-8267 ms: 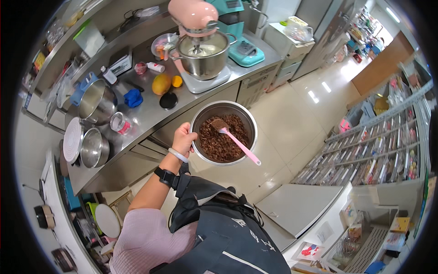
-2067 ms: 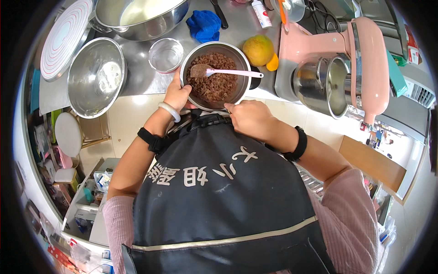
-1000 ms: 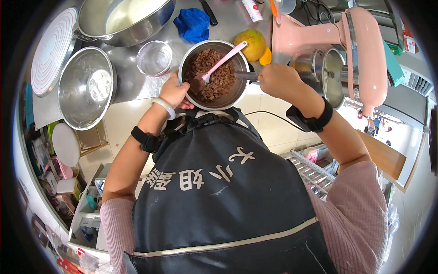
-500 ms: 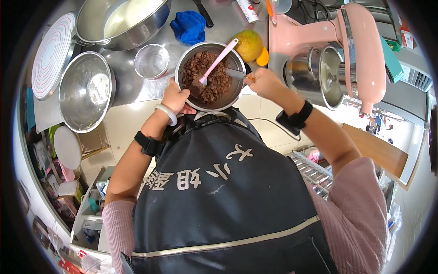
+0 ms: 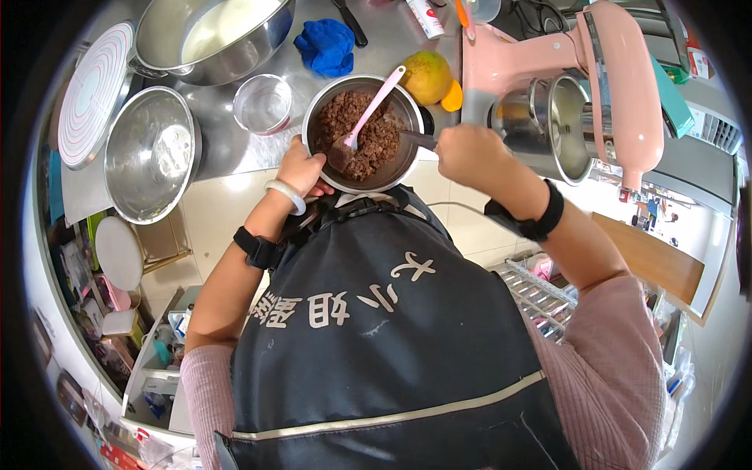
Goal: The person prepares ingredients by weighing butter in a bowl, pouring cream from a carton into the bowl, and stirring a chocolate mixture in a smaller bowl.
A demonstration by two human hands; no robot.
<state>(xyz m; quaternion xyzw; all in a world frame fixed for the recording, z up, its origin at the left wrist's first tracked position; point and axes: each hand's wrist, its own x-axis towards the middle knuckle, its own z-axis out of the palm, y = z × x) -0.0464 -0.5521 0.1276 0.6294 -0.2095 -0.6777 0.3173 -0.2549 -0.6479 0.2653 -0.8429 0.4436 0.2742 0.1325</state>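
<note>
A metal bowl (image 5: pixel 312 167) holds a crumbly dark brown mixture (image 5: pixel 374 149), at the counter's front edge. My left hand (image 5: pixel 301 169) grips its near left side, thumb at the rim and fingers low against the wall. A pink-handled spatula (image 5: pixel 377 104) leans across the bowl, its brown-smeared head resting in the mixture with no hand on it. My right hand (image 5: pixel 472 157) is closed on a tool with a flat metal blade (image 5: pixel 417 139); the fist hides its handle. The blade crosses the bowl's right rim, its tip over the mixture's right side.
Left of the bowl are a clear cup (image 5: pixel 263 104), an emptied-looking steel bowl (image 5: pixel 150 155) and a large basin (image 5: pixel 215 74) with pale contents. A blue cloth (image 5: pixel 324 47) and a green-yellow mango (image 5: pixel 427 77) lie behind. A pink stand mixer (image 5: pixel 634 94) with a steel bowl stands right.
My right hand has moved right and slightly down, drawing the blade partly back out of the bowl. The spatula's head has shifted slightly left and down. My left hand keeps its hold.
</note>
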